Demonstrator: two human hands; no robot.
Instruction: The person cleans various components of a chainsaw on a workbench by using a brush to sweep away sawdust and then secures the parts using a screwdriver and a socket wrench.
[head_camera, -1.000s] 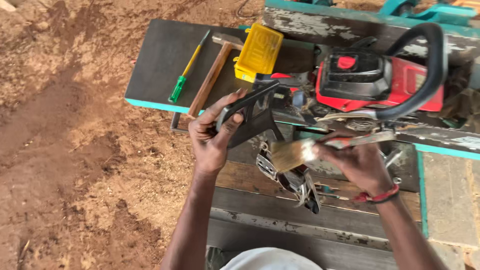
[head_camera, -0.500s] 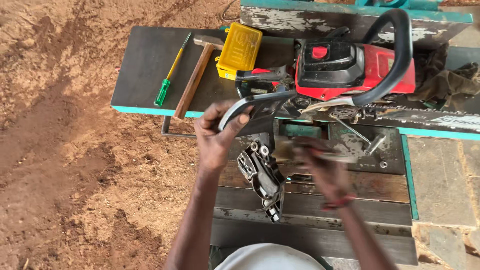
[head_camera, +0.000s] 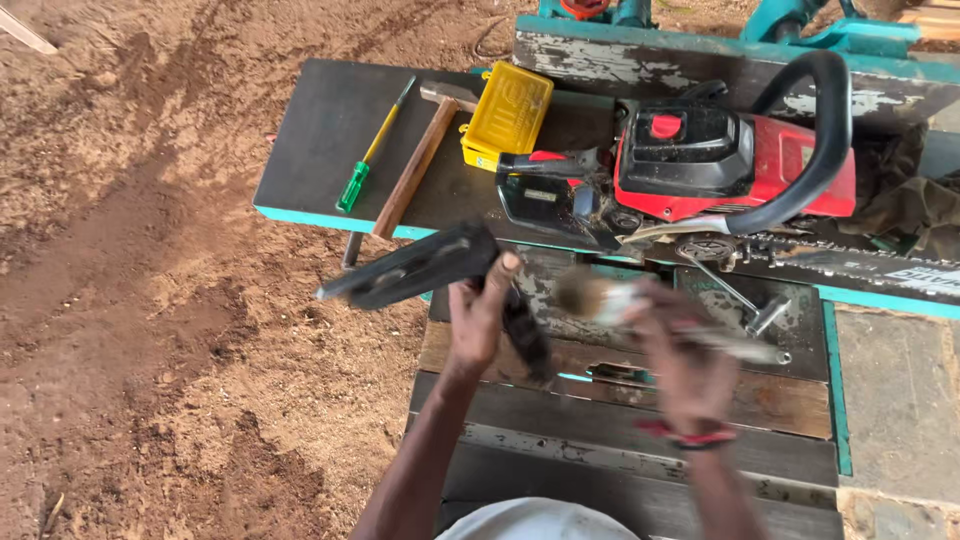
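My left hand (head_camera: 478, 318) grips a dark plastic chainsaw side cover (head_camera: 420, 268), tilted so its long end points left over the dirt. My right hand (head_camera: 680, 350), blurred by motion, holds a paintbrush (head_camera: 600, 298) with its pale bristles pointing left toward the cover. A red and black chainsaw (head_camera: 720, 165) lies on the dark board (head_camera: 320, 140) beyond both hands, its bar and chain (head_camera: 880, 265) running off to the right. A red band circles my right wrist.
On the board lie a green-handled screwdriver (head_camera: 365, 165), a wooden-handled hammer (head_camera: 415, 170) and a yellow plastic case (head_camera: 508, 112). A T-shaped metal wrench (head_camera: 745, 300) rests on the worn wooden bench (head_camera: 620, 450). Bare sawdusty ground (head_camera: 130, 300) lies to the left.
My left hand has swung the cover out to the left and turned it flatter. My right hand with the brush moved in quick strokes; the view shifted down.
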